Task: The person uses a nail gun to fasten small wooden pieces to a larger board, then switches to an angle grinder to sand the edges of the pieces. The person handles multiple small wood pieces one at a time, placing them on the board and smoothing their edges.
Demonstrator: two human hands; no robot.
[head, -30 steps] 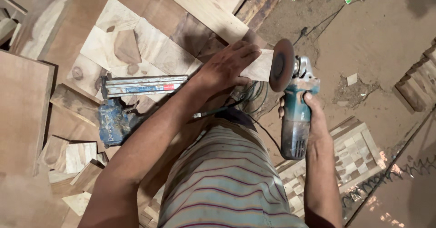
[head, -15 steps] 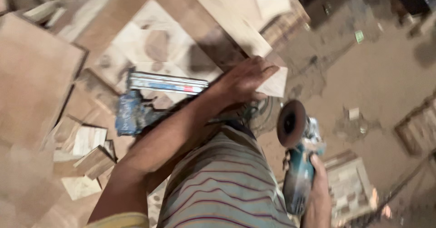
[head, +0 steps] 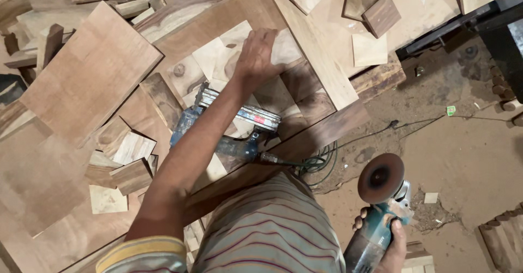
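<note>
Angle grinder (head: pixel 378 218), teal-bodied with a worn brown sanding disc, sat at lower right of the head view, the right hand (head: pixel 392 246) wrapped tightly round its barrel, likely the surest hold for a heavy, rigid tool. At upper centre the left hand (head: pixel 259 55) pressed flat, fingers spread, on a pale wood block (head: pixel 229 52), stiff and probably light, above a nail gun (head: pixel 234 126).

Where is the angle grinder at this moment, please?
In the head view the angle grinder is at the lower right, held in the right hand over the dusty floor, right of the striped shirt, disc facing up.
</note>
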